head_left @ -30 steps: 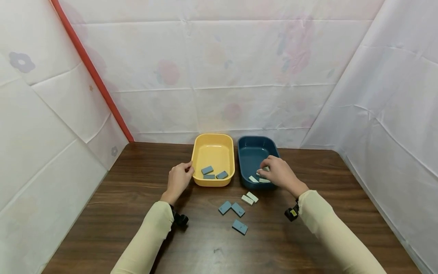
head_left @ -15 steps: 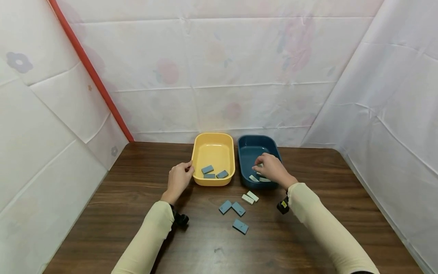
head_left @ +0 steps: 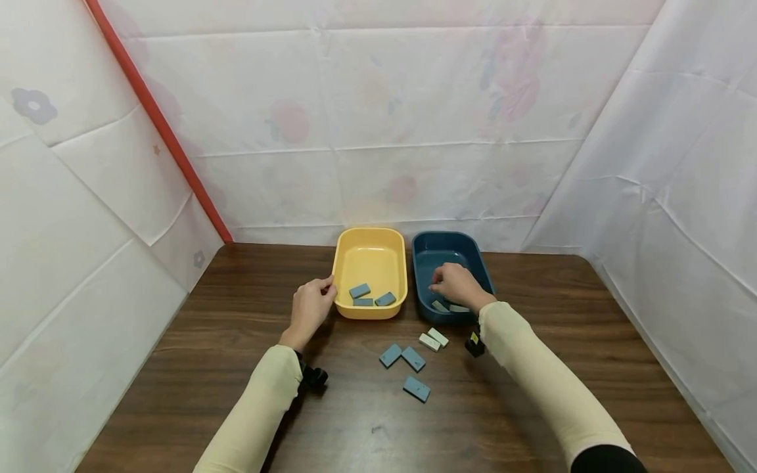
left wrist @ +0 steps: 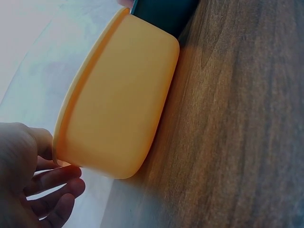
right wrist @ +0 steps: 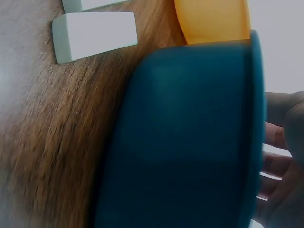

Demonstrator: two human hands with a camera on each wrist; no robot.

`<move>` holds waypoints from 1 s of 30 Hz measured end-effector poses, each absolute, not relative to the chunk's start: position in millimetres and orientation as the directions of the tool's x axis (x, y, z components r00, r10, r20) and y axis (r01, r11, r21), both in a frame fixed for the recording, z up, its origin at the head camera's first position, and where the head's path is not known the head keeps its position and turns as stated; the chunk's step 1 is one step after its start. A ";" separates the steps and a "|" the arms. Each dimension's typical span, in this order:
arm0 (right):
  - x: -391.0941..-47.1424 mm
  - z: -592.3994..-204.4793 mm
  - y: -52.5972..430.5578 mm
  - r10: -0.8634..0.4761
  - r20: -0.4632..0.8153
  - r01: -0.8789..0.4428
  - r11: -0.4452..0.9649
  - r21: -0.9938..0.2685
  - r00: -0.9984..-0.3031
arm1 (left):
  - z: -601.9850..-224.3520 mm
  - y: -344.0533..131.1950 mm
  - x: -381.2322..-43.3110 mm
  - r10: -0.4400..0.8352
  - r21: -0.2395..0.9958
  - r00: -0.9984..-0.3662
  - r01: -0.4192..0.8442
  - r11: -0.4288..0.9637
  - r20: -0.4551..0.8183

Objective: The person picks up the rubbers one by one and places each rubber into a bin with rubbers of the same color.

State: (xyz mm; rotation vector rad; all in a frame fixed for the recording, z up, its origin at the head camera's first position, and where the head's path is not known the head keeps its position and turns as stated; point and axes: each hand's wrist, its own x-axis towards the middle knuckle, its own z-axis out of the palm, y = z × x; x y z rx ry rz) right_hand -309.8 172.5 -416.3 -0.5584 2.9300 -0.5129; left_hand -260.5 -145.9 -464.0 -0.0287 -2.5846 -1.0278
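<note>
My left hand (head_left: 311, 307) pinches the near-left rim of the yellow tray (head_left: 370, 313); in the left wrist view its thumb and index finger (left wrist: 57, 178) meet at that rim. Three grey-blue blocks (head_left: 359, 290) lie inside at the near end. To the right, my right hand (head_left: 457, 284) reaches over the dark blue tray (head_left: 430, 244), fingers bent down inside it. Two pale green blocks (head_left: 439, 306) show below the hand. The blue wall hides the fingertips in the right wrist view, and I cannot tell whether they hold a block.
Two pale green blocks (head_left: 430, 342) lie side by side on the wooden table (head_left: 248, 276) before the blue tray. Three grey-blue blocks (head_left: 416, 389) are scattered nearer to me. A white patterned cloth (head_left: 378, 131) stands close behind both trays.
My right hand has shifted left within the blue tray, its forearm following. A pale block seen near its fingers earlier is now out of sight. The left hand keeps its place on the yellow rim.
</note>
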 end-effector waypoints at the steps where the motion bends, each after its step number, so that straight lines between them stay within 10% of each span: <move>1: -311.7 -416.9 171.2 -0.376 -0.060 -0.334 0.875 -0.350 -0.925 | -463.9 -145.8 -260.7 -0.114 0.660 -0.936 0.147 0.736 0.335; 30: -322.4 -442.4 155.3 -0.382 -0.125 -0.325 0.887 -0.328 -0.916 | -464.7 -146.0 -260.9 -0.126 0.679 -0.951 0.106 0.726 0.284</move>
